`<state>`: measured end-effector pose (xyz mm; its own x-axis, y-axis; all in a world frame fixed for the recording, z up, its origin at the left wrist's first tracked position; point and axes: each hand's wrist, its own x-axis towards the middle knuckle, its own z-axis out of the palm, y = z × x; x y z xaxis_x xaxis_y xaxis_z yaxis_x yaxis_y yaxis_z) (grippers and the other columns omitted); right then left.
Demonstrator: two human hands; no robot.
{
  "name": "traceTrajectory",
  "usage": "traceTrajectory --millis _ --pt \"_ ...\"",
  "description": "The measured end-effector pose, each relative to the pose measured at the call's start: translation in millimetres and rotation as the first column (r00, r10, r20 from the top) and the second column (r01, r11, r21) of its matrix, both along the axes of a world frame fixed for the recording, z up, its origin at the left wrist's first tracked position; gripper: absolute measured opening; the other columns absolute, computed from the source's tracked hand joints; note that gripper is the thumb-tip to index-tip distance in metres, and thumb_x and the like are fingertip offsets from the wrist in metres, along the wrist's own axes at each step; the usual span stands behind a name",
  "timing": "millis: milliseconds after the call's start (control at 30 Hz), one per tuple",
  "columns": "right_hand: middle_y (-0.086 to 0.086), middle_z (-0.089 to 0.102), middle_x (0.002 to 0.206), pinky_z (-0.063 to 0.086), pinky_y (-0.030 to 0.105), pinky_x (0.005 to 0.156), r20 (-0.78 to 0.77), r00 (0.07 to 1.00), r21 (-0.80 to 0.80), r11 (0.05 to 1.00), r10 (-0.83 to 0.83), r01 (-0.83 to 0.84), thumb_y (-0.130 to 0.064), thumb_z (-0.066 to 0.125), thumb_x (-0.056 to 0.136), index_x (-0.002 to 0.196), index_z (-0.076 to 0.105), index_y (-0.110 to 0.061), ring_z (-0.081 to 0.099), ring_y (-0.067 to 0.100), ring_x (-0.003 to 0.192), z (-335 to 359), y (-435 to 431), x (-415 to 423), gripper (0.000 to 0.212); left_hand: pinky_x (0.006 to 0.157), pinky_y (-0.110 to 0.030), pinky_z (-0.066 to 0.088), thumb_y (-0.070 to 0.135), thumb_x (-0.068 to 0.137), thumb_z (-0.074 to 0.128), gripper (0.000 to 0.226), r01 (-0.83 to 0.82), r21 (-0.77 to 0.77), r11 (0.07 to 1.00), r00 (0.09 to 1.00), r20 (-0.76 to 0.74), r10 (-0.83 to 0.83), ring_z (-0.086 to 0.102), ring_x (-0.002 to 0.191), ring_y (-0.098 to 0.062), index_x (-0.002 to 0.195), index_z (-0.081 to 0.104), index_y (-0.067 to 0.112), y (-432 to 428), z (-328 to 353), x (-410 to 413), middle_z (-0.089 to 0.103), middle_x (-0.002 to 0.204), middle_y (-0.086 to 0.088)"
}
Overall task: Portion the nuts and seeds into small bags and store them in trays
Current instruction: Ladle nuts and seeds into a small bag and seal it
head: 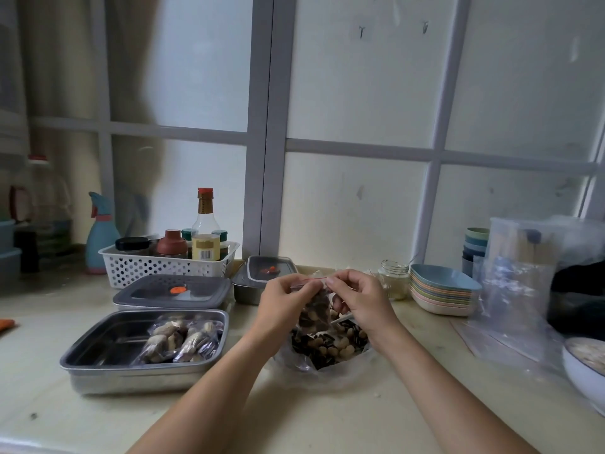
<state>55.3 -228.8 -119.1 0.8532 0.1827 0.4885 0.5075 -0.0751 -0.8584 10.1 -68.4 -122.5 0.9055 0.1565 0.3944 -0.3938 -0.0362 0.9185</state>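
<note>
I am sealing a filled small bag (317, 308). My left grip (288, 298) and right grip (357, 298) each pinch its red zip strip from either side. The bag hangs between them, to the right of the open tray (98, 342) and just above the loose pile of nuts and seeds (327, 347) on the desk (327, 421). Next, I judge, the strip needs pressing shut along its length. Then the bag goes left to join the two filled bags (181, 339) lying in the tray's right half.
</note>
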Motion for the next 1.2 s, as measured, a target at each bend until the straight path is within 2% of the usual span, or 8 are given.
traceTrajectory --millis 100,300,400,733,933,1000,1100,1200 --pt "0.007 0.063 0.062 0.046 0.026 0.060 0.012 1.000 0.001 1.000 -0.004 0.004 -0.023 0.069 0.098 0.090 0.078 -0.017 0.056 0.017 0.061 -1.6 -0.2 1.2 0.014 0.087 -0.045 0.061 0.029 0.092 0.075 0.017 0.001 0.000 1.000 1.000 -0.009 -0.001 0.076 0.089 -0.028 0.093 0.081 0.012 -1.0 0.7 -1.1 0.079 0.085 -0.005" --pt "0.008 0.066 0.066 0.047 0.025 0.059 0.010 1.000 0.007 1.000 -0.001 0.001 -0.022 0.069 0.098 0.091 0.078 -0.015 0.057 0.015 0.060 -3.1 0.1 2.8 0.013 0.086 -0.046 0.062 0.028 0.093 0.074 0.017 -0.008 -0.012 1.000 1.000 -0.023 0.008 0.076 0.083 -0.023 0.092 0.083 0.014 0.2 0.9 -1.8 0.079 0.083 -0.005" --pt "0.003 0.074 0.079 0.048 0.025 0.058 -0.016 0.999 0.006 1.000 0.031 -0.031 -0.022 0.069 0.098 0.098 0.077 -0.012 0.059 0.013 0.061 -2.7 0.8 1.9 0.013 0.088 -0.048 0.062 0.028 0.093 0.074 0.017 0.014 -0.020 1.000 1.000 -0.022 -0.015 0.077 0.087 -0.027 0.095 0.082 0.013 1.4 0.7 -1.8 0.079 0.087 -0.007" --pt "0.000 0.075 0.081 0.048 0.029 0.058 0.037 0.999 -0.003 1.000 0.013 -0.013 -0.022 0.072 0.096 0.094 0.075 -0.016 0.058 0.017 0.058 -2.0 1.7 -0.6 0.007 0.065 -0.025 0.060 0.033 0.097 0.068 0.025 -0.012 -0.040 0.999 1.000 -0.006 0.012 0.077 0.085 -0.024 0.096 0.082 0.012 0.6 0.9 -2.2 0.079 0.086 -0.007" --pt "-0.005 0.072 0.071 0.046 0.030 0.056 0.047 0.999 -0.002 1.000 0.000 0.000 -0.021 0.071 0.097 0.094 0.074 -0.016 0.057 0.016 0.057 -1.4 2.7 -2.0 0.007 0.060 -0.022 0.057 0.034 0.098 0.066 0.029 -0.038 -0.032 0.999 0.999 0.019 0.039 0.077 0.083 -0.025 0.095 0.082 0.010 -0.1 -1.0 0.4 0.079 0.085 -0.008" --pt "-0.005 0.073 0.072 0.045 0.031 0.056 0.060 0.998 0.002 1.000 0.001 -0.001 -0.021 0.070 0.097 0.092 0.074 -0.017 0.056 0.015 0.055 -1.8 2.4 -2.4 0.008 0.065 -0.024 0.056 0.038 0.097 0.066 0.031 -0.066 -0.003 0.998 0.997 0.037 0.066 0.075 0.076 -0.019 0.093 0.082 0.012 0.7 -2.3 3.1 0.079 0.081 -0.004" --pt "-0.001 0.074 0.074 0.045 0.030 0.055 0.091 0.996 -0.007 1.000 -0.022 0.023 -0.023 0.070 0.098 0.089 0.073 -0.019 0.055 0.015 0.053 -2.3 2.9 -2.2 0.010 0.070 -0.036 0.055 0.044 0.095 0.066 0.034 -0.053 -0.002 0.999 0.997 0.049 0.053 0.069 0.066 -0.015 0.088 0.082 0.014 1.2 -3.2 5.2 0.076 0.072 -0.004" --pt "0.002 0.066 0.062 0.045 0.030 0.053 0.095 0.993 0.022 0.997 -0.073 0.071 -0.024 0.069 0.099 0.089 0.073 -0.015 0.054 0.016 0.050 -3.5 1.2 1.6 0.014 0.083 -0.043 0.060 0.046 0.090 0.075 0.028 -0.036 0.028 0.999 0.998 0.060 0.035 0.073 0.079 -0.017 0.090 0.080 0.018 1.8 -3.7 6.9 0.077 0.082 0.001"
